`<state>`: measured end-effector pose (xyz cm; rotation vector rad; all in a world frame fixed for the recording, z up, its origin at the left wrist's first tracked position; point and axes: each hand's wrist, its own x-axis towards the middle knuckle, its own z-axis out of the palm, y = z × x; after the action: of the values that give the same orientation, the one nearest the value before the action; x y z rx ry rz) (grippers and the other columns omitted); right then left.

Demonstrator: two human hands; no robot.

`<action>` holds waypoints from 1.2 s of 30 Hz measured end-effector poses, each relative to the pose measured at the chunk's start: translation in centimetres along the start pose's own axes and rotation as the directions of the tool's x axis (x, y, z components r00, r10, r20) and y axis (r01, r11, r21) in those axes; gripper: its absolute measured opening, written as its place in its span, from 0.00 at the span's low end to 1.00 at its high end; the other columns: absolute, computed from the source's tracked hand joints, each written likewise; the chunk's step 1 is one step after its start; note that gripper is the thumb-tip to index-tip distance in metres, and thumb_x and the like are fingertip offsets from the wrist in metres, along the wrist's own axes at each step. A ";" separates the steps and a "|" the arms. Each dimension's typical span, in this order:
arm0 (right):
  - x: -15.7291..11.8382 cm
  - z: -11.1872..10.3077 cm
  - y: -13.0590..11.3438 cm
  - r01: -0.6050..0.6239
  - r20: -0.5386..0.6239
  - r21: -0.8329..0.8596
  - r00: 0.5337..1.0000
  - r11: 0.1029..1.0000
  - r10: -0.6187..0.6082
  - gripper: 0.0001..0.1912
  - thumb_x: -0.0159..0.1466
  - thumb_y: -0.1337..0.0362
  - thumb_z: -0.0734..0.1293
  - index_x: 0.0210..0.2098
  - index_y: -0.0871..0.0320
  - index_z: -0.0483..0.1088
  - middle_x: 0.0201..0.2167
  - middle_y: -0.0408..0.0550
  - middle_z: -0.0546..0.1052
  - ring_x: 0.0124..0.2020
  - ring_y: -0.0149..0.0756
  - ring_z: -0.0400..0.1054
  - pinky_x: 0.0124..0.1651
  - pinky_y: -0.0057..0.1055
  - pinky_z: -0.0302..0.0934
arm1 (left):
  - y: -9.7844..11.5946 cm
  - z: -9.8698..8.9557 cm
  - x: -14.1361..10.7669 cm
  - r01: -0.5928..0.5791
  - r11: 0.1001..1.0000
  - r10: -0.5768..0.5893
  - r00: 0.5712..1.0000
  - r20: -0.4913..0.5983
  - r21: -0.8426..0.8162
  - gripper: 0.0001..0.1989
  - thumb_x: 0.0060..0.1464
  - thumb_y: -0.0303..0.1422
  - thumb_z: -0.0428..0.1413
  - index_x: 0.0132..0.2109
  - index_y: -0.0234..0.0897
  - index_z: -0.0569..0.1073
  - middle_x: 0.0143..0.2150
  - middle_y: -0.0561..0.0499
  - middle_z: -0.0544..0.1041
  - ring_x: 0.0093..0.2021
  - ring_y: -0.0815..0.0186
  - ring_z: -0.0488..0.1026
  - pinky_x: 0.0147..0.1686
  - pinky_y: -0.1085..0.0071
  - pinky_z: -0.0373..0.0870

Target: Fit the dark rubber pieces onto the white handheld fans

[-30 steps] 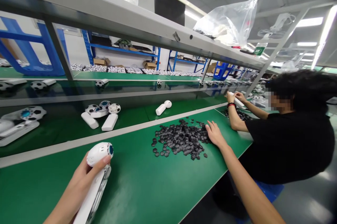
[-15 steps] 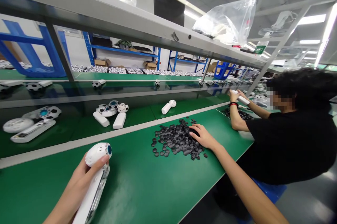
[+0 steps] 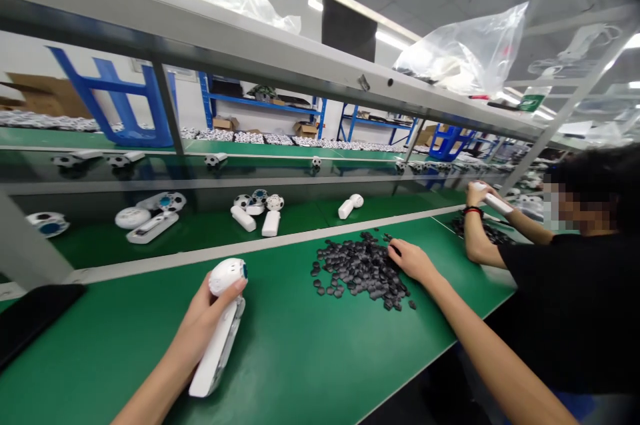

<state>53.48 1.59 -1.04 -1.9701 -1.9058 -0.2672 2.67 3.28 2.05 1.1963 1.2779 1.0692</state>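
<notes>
My left hand (image 3: 207,318) is wrapped round a white handheld device (image 3: 217,352) with a ball-shaped head and a long handle, tilted above the green table. A dark blue round spot shows on the side of its head, and clear plastic runs along the handle. On the right, my right hand (image 3: 413,260) is at the edge of a pile of small black hexagonal pieces (image 3: 363,268). Its thumb and fingers are drawn together, with black showing between them, seemingly one piece. The fingertips are partly hidden against the pile.
Beyond the pale rail (image 3: 200,252), a lower green strip (image 3: 320,222) carries several white devices, some with football-patterned heads. A co-worker (image 3: 575,305) sits at the right, holding a white device. A grey shelf (image 3: 280,32) crosses overhead. A black flat object (image 3: 35,315) lies at left.
The view has turned left, so things appear farther right. My right hand's fingers, spread over the pile before, are now drawn closer together at its edge. The left hand still holds the device.
</notes>
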 end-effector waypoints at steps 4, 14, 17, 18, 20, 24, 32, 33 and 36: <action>1.6 -1.2 -1.5 0.013 -0.057 0.086 0.998 0.996 -0.008 0.12 0.71 0.57 0.59 0.35 0.52 0.69 0.31 0.47 0.77 0.31 0.41 0.71 0.35 0.33 0.58 | -0.3 0.1 0.1 -0.057 0.996 0.058 0.998 0.010 -0.062 0.29 0.50 0.55 0.65 0.51 0.41 0.72 0.32 0.54 0.73 0.26 0.66 0.69 0.24 0.73 0.67; 6.0 0.6 -17.4 0.214 -0.046 0.403 0.976 0.890 -0.214 0.13 0.74 0.57 0.59 0.36 0.53 0.70 0.28 0.42 0.75 0.31 0.38 0.71 0.36 0.31 0.58 | -0.9 -0.1 0.5 -0.027 0.988 0.035 0.998 0.052 -0.150 0.27 0.50 0.53 0.66 0.50 0.42 0.71 0.31 0.56 0.70 0.25 0.68 0.69 0.23 0.75 0.66; 6.5 2.2 -22.0 0.256 -0.018 0.478 0.959 0.840 -0.282 0.13 0.73 0.57 0.60 0.35 0.53 0.70 0.29 0.42 0.77 0.31 0.38 0.71 0.37 0.30 0.58 | -1.0 -0.2 0.5 -0.030 0.985 0.038 0.998 0.041 -0.167 0.28 0.51 0.53 0.66 0.50 0.42 0.70 0.30 0.56 0.70 0.24 0.68 0.69 0.22 0.75 0.66; 6.6 2.7 -23.2 0.263 -0.008 0.500 0.954 0.825 -0.298 0.13 0.73 0.57 0.60 0.35 0.53 0.71 0.29 0.42 0.77 0.31 0.38 0.71 0.36 0.30 0.58 | -1.0 -0.3 0.5 -0.034 0.985 0.041 0.998 0.037 -0.170 0.28 0.51 0.53 0.66 0.51 0.42 0.70 0.30 0.56 0.70 0.24 0.68 0.69 0.21 0.75 0.65; 6.7 3.6 -25.0 0.264 0.005 0.537 0.949 0.801 -0.316 0.13 0.73 0.58 0.61 0.34 0.53 0.71 0.28 0.42 0.78 0.31 0.38 0.71 0.36 0.30 0.58 | -1.0 -0.3 0.5 -0.044 0.984 0.050 0.998 0.031 -0.172 0.28 0.51 0.53 0.66 0.51 0.41 0.70 0.29 0.57 0.70 0.23 0.68 0.68 0.21 0.74 0.65; 6.8 4.5 -27.1 0.248 0.013 0.598 0.948 0.762 -0.318 0.14 0.73 0.57 0.62 0.33 0.53 0.72 0.28 0.43 0.78 0.30 0.39 0.70 0.36 0.31 0.57 | -0.9 -0.5 0.5 -0.071 0.983 0.076 0.997 0.025 -0.167 0.27 0.52 0.51 0.66 0.50 0.40 0.70 0.30 0.57 0.70 0.24 0.69 0.69 0.23 0.75 0.67; 6.2 4.5 -27.3 0.137 0.039 0.762 0.966 0.632 -0.256 0.17 0.74 0.51 0.60 0.42 0.54 0.75 0.28 0.43 0.77 0.24 0.35 0.67 0.32 0.31 0.60 | -1.0 -0.5 0.5 -0.099 0.981 0.103 0.995 0.012 -0.168 0.27 0.53 0.50 0.66 0.52 0.40 0.70 0.31 0.57 0.70 0.25 0.69 0.69 0.22 0.75 0.68; 6.2 4.7 -27.1 0.114 0.047 0.787 0.969 0.606 -0.243 0.17 0.74 0.51 0.60 0.44 0.54 0.75 0.30 0.44 0.78 0.23 0.35 0.68 0.31 0.31 0.61 | -1.0 -0.5 0.5 -0.100 0.981 0.104 0.995 0.010 -0.168 0.26 0.53 0.50 0.66 0.51 0.41 0.70 0.31 0.57 0.70 0.25 0.69 0.69 0.22 0.75 0.68; 6.2 5.3 -26.7 0.039 0.070 0.852 0.980 0.522 -0.188 0.16 0.72 0.52 0.60 0.45 0.55 0.74 0.36 0.47 0.80 0.25 0.34 0.69 0.29 0.31 0.62 | -0.9 -0.7 0.5 -0.098 0.982 0.101 0.995 0.010 -0.163 0.25 0.53 0.50 0.66 0.49 0.41 0.70 0.30 0.58 0.69 0.24 0.69 0.68 0.21 0.75 0.67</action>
<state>26.72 9.47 0.39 -1.1862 -1.7235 0.7110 1.97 3.72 1.16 1.1533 1.1042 1.2088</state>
